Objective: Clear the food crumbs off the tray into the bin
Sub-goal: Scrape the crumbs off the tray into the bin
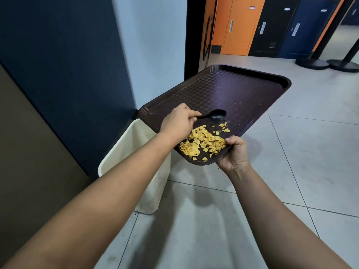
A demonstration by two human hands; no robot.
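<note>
Two bare hands are working over a grey tiled floor (291, 152). Dark brown tray (233, 90) is tilting, near corner lowest, its left edge overhanging the cream bin (120, 158) standing against the dark wall. Right hand (236, 153) is clamping the tray's near edge, thumb on top of the rim. Left hand (179, 121) is closing around the handle of a black spoon (214, 114), bowl resting on the tray surface. Yellow crumbs (202, 142) are lying heaped in the low near corner, a few stray flakes just beyond, below the spoon bowl.
</note>
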